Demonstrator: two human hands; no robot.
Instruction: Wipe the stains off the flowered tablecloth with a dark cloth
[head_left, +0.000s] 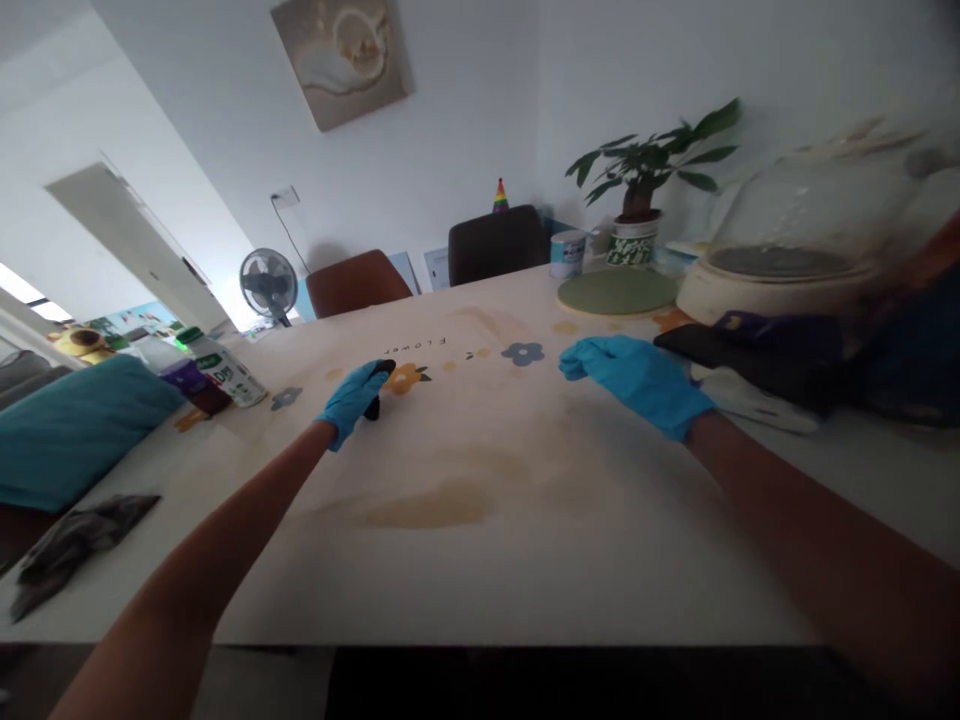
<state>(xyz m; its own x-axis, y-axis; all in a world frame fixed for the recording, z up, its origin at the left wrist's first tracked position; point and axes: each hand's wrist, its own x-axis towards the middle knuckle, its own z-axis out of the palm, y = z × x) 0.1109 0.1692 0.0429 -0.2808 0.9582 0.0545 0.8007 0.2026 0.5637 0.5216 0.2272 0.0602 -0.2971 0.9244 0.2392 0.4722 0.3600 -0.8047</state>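
Note:
My left hand (354,398), in a blue glove, is closed around a small black object (373,409). Parts of that object show above and below the fingers, but its kind is unclear. It is at an orange flower print on the pale tablecloth (495,590). My right hand (626,375), gloved in blue too, has its fingers curled together near a grey-blue flower print. Whatever those fingers hold, if anything, is hidden. Brownish smears (427,503) mark the cloth between and in front of my hands.
At right lie dark and light cloth-like items (750,395) beside a large glass-domed appliance (795,285). A green round mat (616,291), a can (568,254) and a potted plant (634,240) stand behind. At left are a white bottle (225,370) and a crumpled grey cloth (82,545).

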